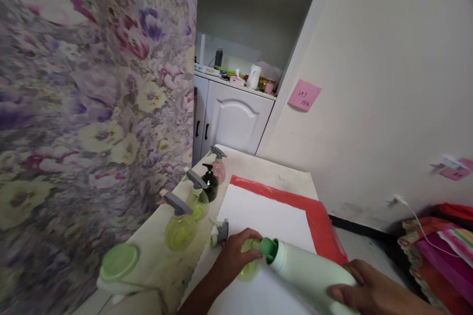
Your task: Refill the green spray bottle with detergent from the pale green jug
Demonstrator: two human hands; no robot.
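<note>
Left hand (236,256) is wrapped around a small yellow-green bottle (248,266) on the white sheet (266,216), fingers closed on its top part, so clamped on it; the bottle is mostly hidden by the hand. Right hand (373,291) grips the body of a big pale-green jug (314,275), tipped nearly level, its green spout (269,248) touching or just over the small bottle's mouth; can't tell which. A loose pump head (220,233) lies on the sheet just beside the left hand. White sheet lies on a red mat (325,226) on the table (281,170). Along the table's left edge stand more pump bottles: two yellow-green ones (181,229), a black one (211,184) and a pink one (219,167). A green lid (118,262) sits on something white at the near left corner. Floral curtain (92,108) on the left, white cabinet (232,115) behind, pink note (304,94) on the wall. Risks, as a judgement: the jug is large against a narrow mouth, so too much tilt could mean liquid over the left fingers and the sheet. If the left grip slips, the light bottle tips. The loose pump head is near enough to get knocked.
</note>
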